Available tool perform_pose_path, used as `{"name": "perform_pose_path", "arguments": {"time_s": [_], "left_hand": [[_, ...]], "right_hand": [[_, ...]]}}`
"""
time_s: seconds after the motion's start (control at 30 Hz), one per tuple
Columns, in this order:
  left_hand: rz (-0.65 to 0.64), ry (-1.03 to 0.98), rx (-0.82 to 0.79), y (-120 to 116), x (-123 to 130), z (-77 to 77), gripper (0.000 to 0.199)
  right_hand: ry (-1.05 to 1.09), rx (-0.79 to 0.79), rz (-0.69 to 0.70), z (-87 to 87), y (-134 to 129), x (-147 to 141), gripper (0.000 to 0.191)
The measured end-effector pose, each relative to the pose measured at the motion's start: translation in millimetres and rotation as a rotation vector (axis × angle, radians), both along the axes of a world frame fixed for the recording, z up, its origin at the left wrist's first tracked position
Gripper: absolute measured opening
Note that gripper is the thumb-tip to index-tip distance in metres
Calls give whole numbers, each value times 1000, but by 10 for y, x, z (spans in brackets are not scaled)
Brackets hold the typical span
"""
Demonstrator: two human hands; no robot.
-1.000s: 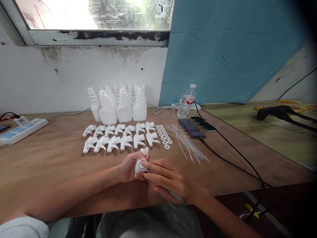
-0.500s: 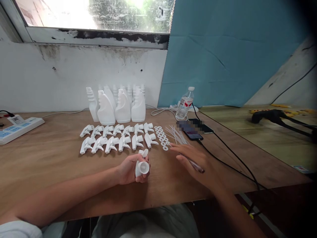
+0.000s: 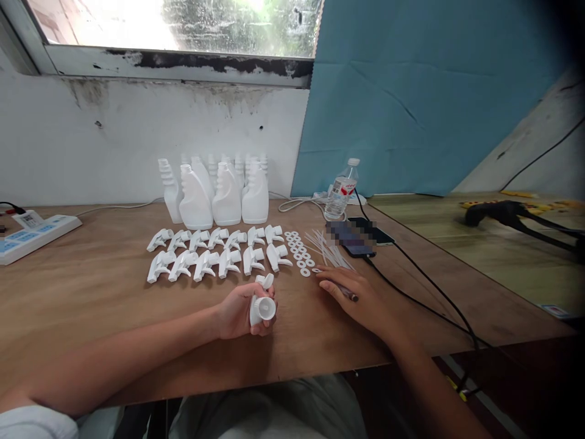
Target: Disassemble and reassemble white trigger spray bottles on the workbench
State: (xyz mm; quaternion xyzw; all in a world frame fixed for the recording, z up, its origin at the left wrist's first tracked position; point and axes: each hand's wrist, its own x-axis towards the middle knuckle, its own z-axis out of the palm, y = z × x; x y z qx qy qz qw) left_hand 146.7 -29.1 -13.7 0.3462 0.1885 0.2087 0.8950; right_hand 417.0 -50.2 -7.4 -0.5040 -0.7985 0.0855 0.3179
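My left hand (image 3: 240, 311) is closed around a white trigger spray head (image 3: 262, 310), its round cap opening turned toward me. My right hand (image 3: 354, 296) rests low over the table, a slim dark pen-like tool (image 3: 348, 293) tucked between thumb and palm. Its fingertips touch or hover by a white ring washer (image 3: 316, 270); which of the two I cannot tell. More flat white washers (image 3: 299, 253) lie in rows just left of those fingertips. Two rows of white spray heads (image 3: 208, 266) lie beyond my left hand.
White spray bottles (image 3: 227, 201) stand against the wall. Thin clear tubes (image 3: 326, 249) lie beside two phones (image 3: 361, 249) with black cables. A water bottle (image 3: 340, 192) stands behind them, and a power strip (image 3: 41, 238) sits at far left.
My right hand has moved slightly left and lower onto the table, drawing one washer a little right of the rows. My left hand stays still with the spray head.
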Motion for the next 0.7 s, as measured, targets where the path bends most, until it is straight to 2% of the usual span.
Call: {"name": "perform_pose_path", "arguments": {"time_s": [0.3, 0.4, 0.7], "left_hand": [[9, 4, -3, -8, 4, 10, 4], [-1, -3, -4, -1, -2, 0, 4], [7, -1, 2, -10, 9, 13, 2]], "right_hand": [[204, 55, -61, 35, 13, 30, 37], [248, 47, -84, 13, 42, 37, 35], [198, -40, -113, -26, 64, 8, 26]]}}
